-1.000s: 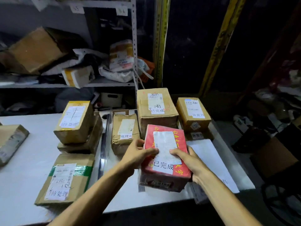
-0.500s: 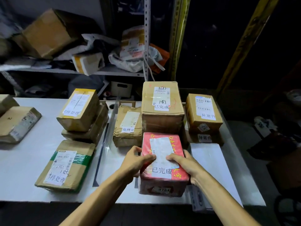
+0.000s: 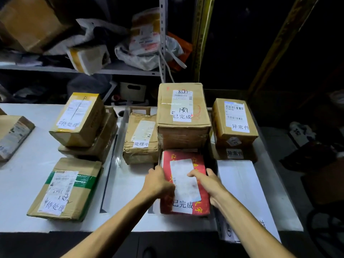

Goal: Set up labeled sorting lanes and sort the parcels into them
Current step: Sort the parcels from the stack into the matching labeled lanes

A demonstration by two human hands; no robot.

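1. Head view: the red parcel (image 3: 184,185) lies flat on the worktop (image 3: 22,183), close in front of the big brown box (image 3: 183,116); both bear the same handwritten label, so this is probably its lane.
2. The left hand (image 3: 158,181) clasps its left edge; the right hand (image 3: 206,180) grips the top and right edge, seemingly to square it.
3. A taped parcel (image 3: 141,138) with another label sits to the left; two stacked boxes (image 3: 234,121) with a third label sit to the right.

- left on the bench (image 3: 126,183): two-box stack (image 3: 80,120), flat box (image 3: 65,189) in front of it
- middle: small box (image 3: 141,138) just left of the big box (image 3: 183,116)
- near parcel (image 3: 186,194) right up against the big box's front
- far right: second stack (image 3: 234,123), with a flat packet (image 3: 240,187) in front
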